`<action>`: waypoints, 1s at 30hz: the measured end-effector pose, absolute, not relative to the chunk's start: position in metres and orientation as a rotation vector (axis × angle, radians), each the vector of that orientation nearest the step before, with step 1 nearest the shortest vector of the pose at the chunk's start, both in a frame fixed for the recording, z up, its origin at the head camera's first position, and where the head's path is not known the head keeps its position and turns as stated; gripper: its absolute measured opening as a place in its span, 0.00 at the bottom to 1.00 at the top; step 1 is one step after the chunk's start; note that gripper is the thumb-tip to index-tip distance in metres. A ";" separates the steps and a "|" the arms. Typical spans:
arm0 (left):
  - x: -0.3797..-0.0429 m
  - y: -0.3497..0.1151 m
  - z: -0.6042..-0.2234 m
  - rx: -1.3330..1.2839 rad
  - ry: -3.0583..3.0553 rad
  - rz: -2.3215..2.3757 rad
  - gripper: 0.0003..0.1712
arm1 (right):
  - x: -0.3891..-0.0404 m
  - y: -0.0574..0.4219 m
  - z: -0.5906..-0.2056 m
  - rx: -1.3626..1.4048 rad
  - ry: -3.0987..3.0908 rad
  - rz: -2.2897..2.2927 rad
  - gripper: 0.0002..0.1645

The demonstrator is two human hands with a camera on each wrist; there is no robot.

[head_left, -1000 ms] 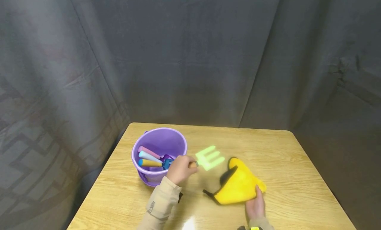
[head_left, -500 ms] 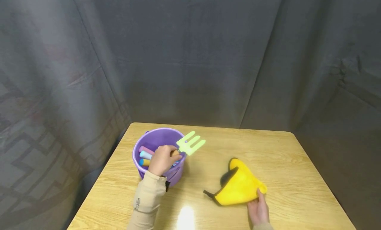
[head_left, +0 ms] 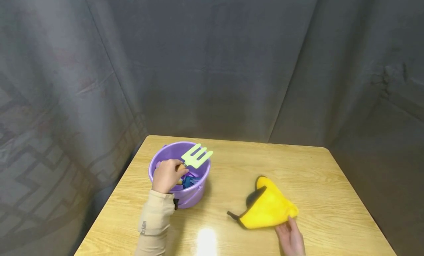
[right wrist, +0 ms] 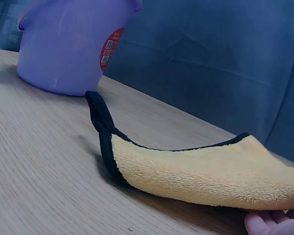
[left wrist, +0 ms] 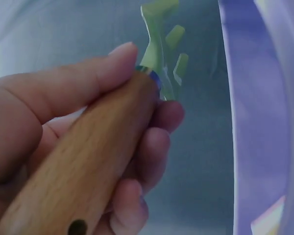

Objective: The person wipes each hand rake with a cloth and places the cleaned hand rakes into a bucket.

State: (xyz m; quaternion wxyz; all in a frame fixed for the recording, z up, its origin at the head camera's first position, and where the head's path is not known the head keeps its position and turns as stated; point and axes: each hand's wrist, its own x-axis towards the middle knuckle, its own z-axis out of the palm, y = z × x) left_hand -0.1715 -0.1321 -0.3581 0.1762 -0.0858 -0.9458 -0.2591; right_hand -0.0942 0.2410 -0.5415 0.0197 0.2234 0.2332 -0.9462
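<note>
Above the mouth of a purple bucket (head_left: 192,197), my left hand (head_left: 167,175) grips a small hand fork with pale green tines (head_left: 196,157). Its wooden handle (left wrist: 90,156) lies between thumb and curled fingers in the left wrist view. To the right, a folded yellow cleaning cloth (head_left: 269,210) with dark edging and a hanging loop rests on the table. My right hand (head_left: 291,238) pinches the cloth's near right corner, thumb on top and fingers underneath. In the right wrist view, only fingertips show below the cloth.
Inside the bucket lie other hand tools, among them a blue-headed one (head_left: 190,181); the left hand partly hides them. Wooden table (head_left: 331,197) extends around the bucket and cloth. Dark grey curtains (head_left: 212,83) hang behind and at both sides.
My left hand has carried the fork leftward from between bucket and cloth to over the bucket. The right hand has shifted slightly at the cloth's corner; the cloth has barely moved.
</note>
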 end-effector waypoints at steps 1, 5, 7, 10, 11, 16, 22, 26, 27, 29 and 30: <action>-0.171 -0.134 -0.359 -0.228 -2.676 -0.725 0.14 | -0.093 0.241 -0.542 0.687 0.754 -2.928 0.41; -0.170 -0.139 -0.361 -0.165 -2.678 -0.700 0.17 | -0.089 0.241 -0.547 0.671 0.897 -2.884 0.41; -0.171 -0.142 -0.363 -0.156 -2.680 -0.679 0.15 | -0.088 0.243 -0.551 0.670 0.923 -2.870 0.39; -0.172 -0.145 -0.365 -0.157 -2.699 -0.643 0.12 | -0.086 0.247 -0.559 0.689 0.930 -2.854 0.37; -0.172 -0.146 -0.365 -0.153 -2.714 -0.637 0.12 | -0.086 0.248 -0.562 0.712 0.941 -2.846 0.37; -0.174 -0.150 -0.370 -0.127 -2.795 -0.587 0.11 | -0.082 0.255 -0.572 0.784 0.979 -2.811 0.37; -0.181 -0.151 -0.377 -0.104 -2.877 -0.568 0.11 | -0.077 0.260 -0.570 0.787 0.706 -2.907 0.16; -0.186 -0.150 -0.381 -0.094 -2.933 -0.543 0.14 | -0.074 0.259 -0.567 0.780 0.591 -2.932 0.15; -0.187 -0.150 -0.382 -0.099 -2.947 -0.529 0.14 | -0.074 0.259 -0.566 0.777 0.573 -2.936 0.15; -0.189 -0.149 -0.383 -0.110 -2.962 -0.482 0.12 | -0.073 0.257 -0.565 0.775 0.579 -2.931 0.15; -0.190 -0.149 -0.383 -0.121 -2.962 -0.454 0.11 | -0.073 0.255 -0.564 0.766 0.608 -2.924 0.16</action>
